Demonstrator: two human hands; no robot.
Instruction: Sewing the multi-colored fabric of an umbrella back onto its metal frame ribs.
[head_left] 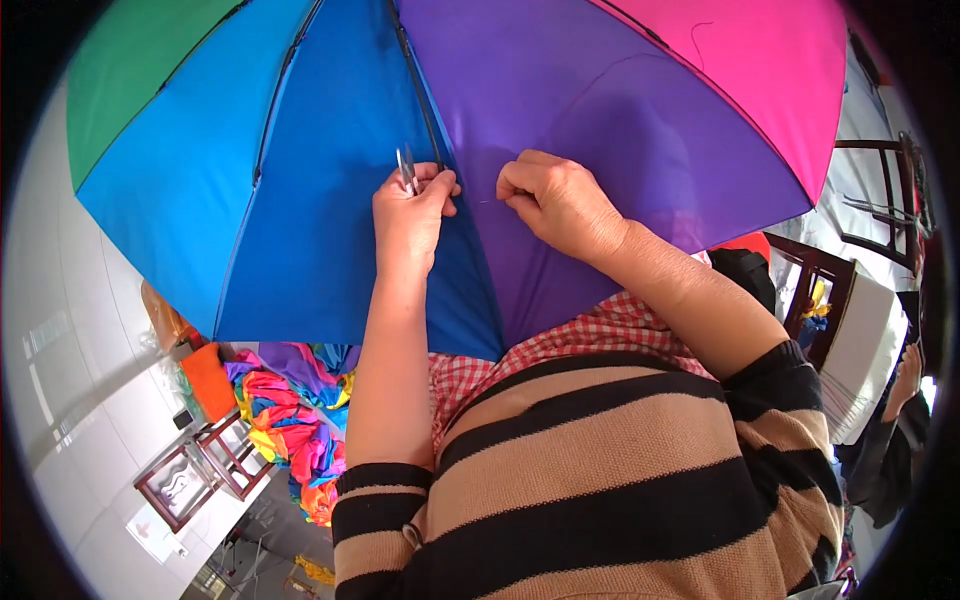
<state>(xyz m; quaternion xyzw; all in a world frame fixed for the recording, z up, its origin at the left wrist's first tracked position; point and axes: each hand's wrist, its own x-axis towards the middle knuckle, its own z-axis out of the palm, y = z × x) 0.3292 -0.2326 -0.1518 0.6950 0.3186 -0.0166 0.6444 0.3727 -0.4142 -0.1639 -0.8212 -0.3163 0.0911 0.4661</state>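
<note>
An open umbrella (330,180) with green, blue, purple and pink panels fills the upper picture, resting over my lap. My left hand (408,218) grips small metal scissors (406,168) and pinches the fabric at the seam between the blue and purple panels, next to a dark rib (420,90). My right hand (556,203) is closed on the purple panel just right of that seam, fingers pinched on a thin thread (486,201); whether it holds a needle I cannot tell.
A heap of bright multicoloured umbrella fabric (290,420) lies on the floor at lower left beside a small wooden stool (200,470) and pale floor tiles. Dark wooden chairs (880,200) and another person's sleeve (890,450) are at the right.
</note>
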